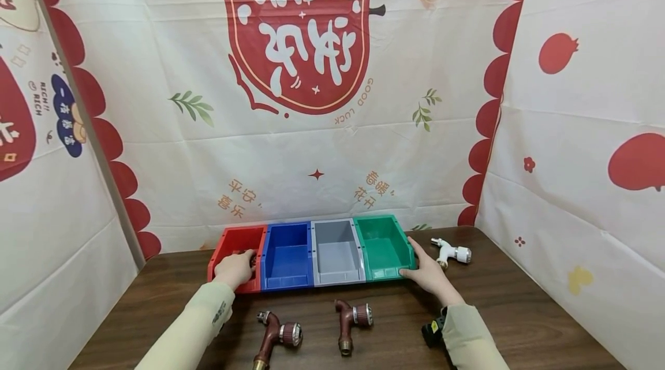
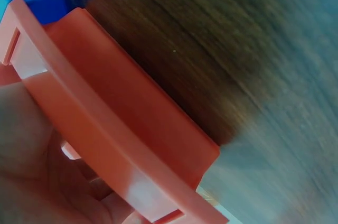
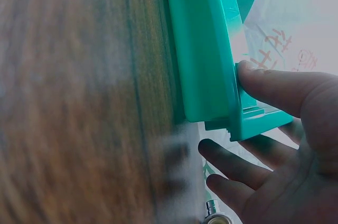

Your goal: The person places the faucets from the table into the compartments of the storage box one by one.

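Observation:
My left hand [image 1: 234, 270] reaches over the front of the red bin [image 1: 214, 260], fingers curled down inside it. A dark red-brown tap [image 1: 253, 260] shows in part at those fingers, mostly hidden by the hand. The red bin's front wall [image 2: 113, 123] stands before the palm in the left wrist view. At the other end of the row, my right hand [image 1: 428, 273] grips the front right corner of the green bin [image 1: 381, 237]. Its thumb lies on the front rim, with other fingers round the outer side; two fingers [image 3: 232, 163] spread free in the right wrist view.
Between them stand a blue bin [image 1: 287, 263] and a grey bin [image 1: 336, 257], side by side. Two red-brown taps [image 1: 272, 335] [image 1: 346, 324] lie on the wooden table [image 1: 395, 329] in front. A white tap [image 1: 447, 251] lies right of the green bin. A printed cloth [image 1: 312, 156] hangs behind.

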{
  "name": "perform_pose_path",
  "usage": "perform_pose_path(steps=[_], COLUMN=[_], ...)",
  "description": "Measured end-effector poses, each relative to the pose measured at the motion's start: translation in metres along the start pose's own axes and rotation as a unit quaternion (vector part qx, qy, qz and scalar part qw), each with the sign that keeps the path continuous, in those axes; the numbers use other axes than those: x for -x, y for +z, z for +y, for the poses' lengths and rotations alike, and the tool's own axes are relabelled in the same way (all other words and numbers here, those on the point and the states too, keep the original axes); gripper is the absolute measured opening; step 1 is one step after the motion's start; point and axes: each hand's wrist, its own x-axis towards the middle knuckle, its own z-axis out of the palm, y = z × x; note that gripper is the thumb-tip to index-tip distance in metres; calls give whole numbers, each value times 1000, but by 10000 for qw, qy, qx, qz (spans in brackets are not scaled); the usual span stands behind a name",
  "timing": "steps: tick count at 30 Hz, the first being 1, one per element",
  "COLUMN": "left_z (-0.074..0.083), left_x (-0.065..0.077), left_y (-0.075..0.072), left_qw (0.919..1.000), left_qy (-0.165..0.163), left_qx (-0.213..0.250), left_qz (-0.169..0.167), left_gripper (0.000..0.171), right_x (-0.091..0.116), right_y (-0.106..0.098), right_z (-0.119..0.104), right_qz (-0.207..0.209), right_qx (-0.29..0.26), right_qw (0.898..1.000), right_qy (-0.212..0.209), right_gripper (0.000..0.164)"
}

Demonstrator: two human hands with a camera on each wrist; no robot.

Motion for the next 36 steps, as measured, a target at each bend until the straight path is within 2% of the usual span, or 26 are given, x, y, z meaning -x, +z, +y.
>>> perform_pose_path(steps=[5,14,20,24,28,33,36], left_z=[-8,-5,3,15,28,41,48], left_x=[5,33,62,85,109,136,146], left_y=[-2,-33,-46,-50,-48,-39,-31], left_qw=[9999,9961,9936,9903,9893,9900,9887], left_qy=[87,566,676,923,1147,1316,1457], left_qx=[37,165,223,259,288,339,323], left_qz=[57,663,878,1001,853,386,161], left_gripper=[52,56,58,57,61,66,68], right_x=[0,0,2,0,1,0,-1], right_y=[2,0,-3,-6,-7,-6,-5], right_z=[-1,1,0,0,-2,-5,-3], right_qz=[-56,-111,-237,-268,-302,-398,-407], right_qx=[36,72,105,105,61,49,55], right_qw=[10000,9999,9997,9996,9995,9992,9991], right_qy=[-47,-101,-23,-15,44,84,57], right_gripper=[87,87,88,89,91,92,92])
